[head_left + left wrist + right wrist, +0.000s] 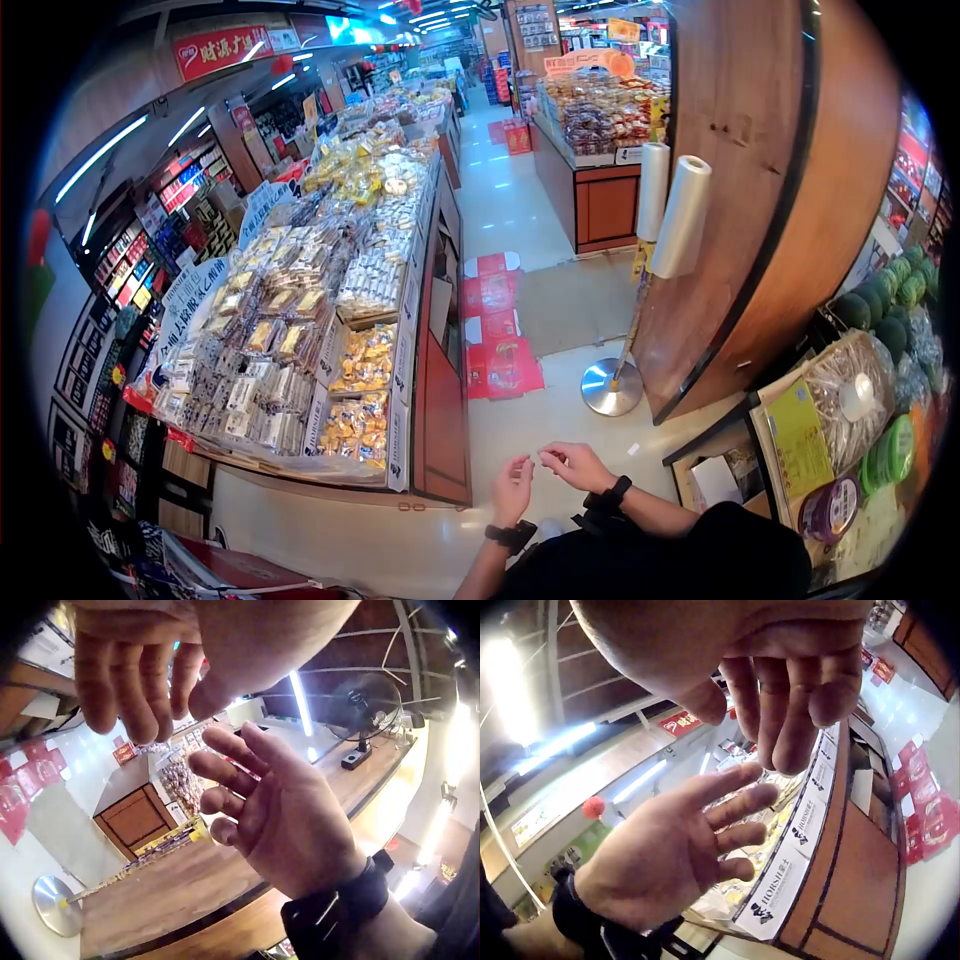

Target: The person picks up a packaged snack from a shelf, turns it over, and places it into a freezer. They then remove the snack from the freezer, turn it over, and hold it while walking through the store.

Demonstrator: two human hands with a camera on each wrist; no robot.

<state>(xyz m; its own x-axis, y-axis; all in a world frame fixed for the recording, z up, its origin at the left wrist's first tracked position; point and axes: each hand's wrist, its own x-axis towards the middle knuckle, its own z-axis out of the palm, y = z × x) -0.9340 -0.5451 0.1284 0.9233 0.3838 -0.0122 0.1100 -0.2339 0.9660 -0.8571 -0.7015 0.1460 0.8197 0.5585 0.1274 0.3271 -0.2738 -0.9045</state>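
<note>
Nearest the fingers, just left of them and a little beyond, stands the display counter (440, 440), a long case with reddish-brown panels set in darker frames, its top heaped with small wrapped snacks (290, 340). These packets are glossy and crinkled, mostly white, silver and brown, while the compartments closest to the fingers hold golden-orange packets (365, 360). The left hand (513, 488) and right hand (578, 467) face each other, fingertips near together, fingers loosely curved and released — neither grasps anything. Beyond the fingertips and to their right rises a slim pole on a shiny, round metal base (611, 387), topped by two upright rolls of pale, filmy plastic (685, 215); farther right is a broad wood-grained pillar (720, 200). Straight ahead of the fingers, red sheets (500, 365) lie on the glossy floor. Well to their right sit a round purple tub (830, 508) and some bright green packs (888, 455). The left wrist view adds a dark-caged fan (364, 705), above and right of the lower hand's fingers, on a wooden ledge; the right wrist view alone makes the HORSH lettering (776, 892) plainly readable — on a white strip below the fingers.
</note>
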